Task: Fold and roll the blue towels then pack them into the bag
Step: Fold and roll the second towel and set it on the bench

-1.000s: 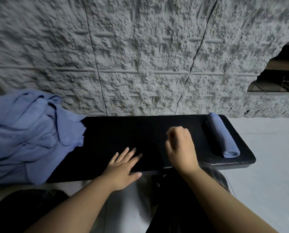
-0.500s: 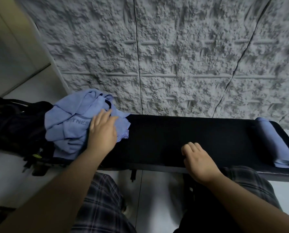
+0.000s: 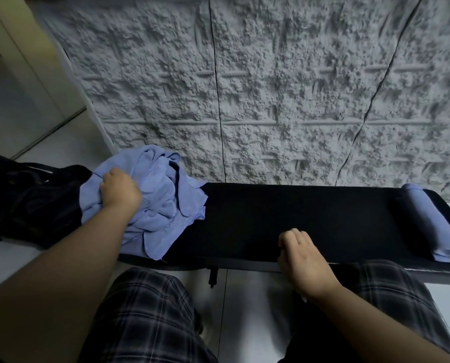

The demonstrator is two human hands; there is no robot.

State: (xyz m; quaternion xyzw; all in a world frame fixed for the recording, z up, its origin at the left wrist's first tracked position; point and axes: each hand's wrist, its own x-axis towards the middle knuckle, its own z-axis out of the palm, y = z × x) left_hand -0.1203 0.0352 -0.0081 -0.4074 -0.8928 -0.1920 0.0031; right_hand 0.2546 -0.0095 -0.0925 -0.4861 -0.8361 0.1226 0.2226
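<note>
Now the left hand (image 3: 120,188) is closed tight on the pile of blue towels (image 3: 153,203), with its fingers curled into the cloth. The pile sits at the left end of the black surface (image 3: 284,218), right beside the dark bag (image 3: 27,197), and it touches the bag. The right hand (image 3: 303,255) rests on the near edge of the surface with its fingers loosely bent, and it holds nothing.

What could go wrong? The towels are all bunched up together, so a pull may bring more than one (they look tangled). One corner of the pile hangs over the near edge, so a quick tug could drag loose towels down to the floor.

One rolled towel (image 3: 430,221) already lies at the far right end of the surface, well apart from the pile. Its long side runs from far to near, leaning a bit to the right, and its open end faces the near edge. It lies close to the right end, so a bump could send it off. The pile has no clear long side yet.
</note>
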